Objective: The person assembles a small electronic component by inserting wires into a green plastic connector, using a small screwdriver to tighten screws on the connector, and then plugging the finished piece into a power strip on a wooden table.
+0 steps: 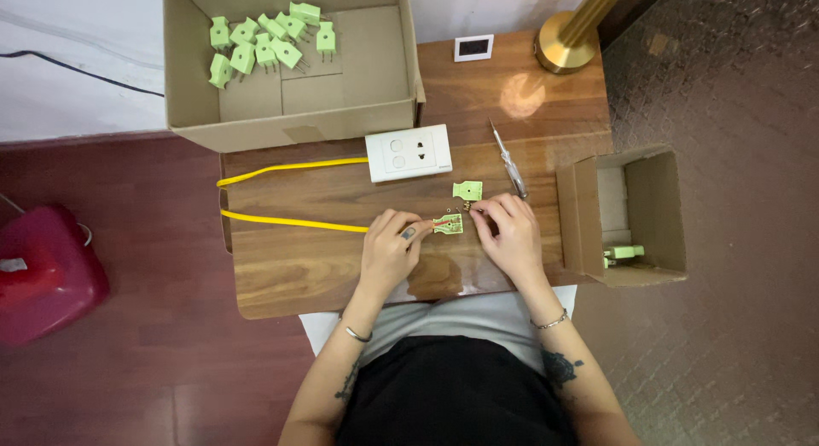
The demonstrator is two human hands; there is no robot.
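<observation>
Head view, looking down at desk (281, 275).

Step in hand, as I judge it: wiring an opened plug. Your left hand (388, 250) pins the open green plug half (448, 223) flat on the desk, thumb and forefinger at its left edge where the yellow cable (290, 221) runs in. A red strand shows across the plug body; too small to tell if it's seated on a terminal. Left grip: pinched on plug half and cable end.

Your right hand (510, 233) sits just beside the plug's right edge, fingertips curled at a small metal bit near its top corner. Prob a screw or contact, can't resolve. Right grip: can't tell if it's clenched on that part or only touching.

Nearby:
- plug cover (467, 190), loose, just above the plug half
- screwdriver (510, 167), lying free, above right hand, untouched
- white socket plate (409, 153), at far end of the cable loop
- big carton (290, 62) w/ batch of green plugs (264, 38), top of desk
- small carton (627, 216), right of desk, one or two plugs inside

Next move calls for (judgement): keep left hold steady so the strand doesn't spring out; right hand needs a fine pinch to set the small part, then a reach for the screwdriver. Cover not yet on.
</observation>
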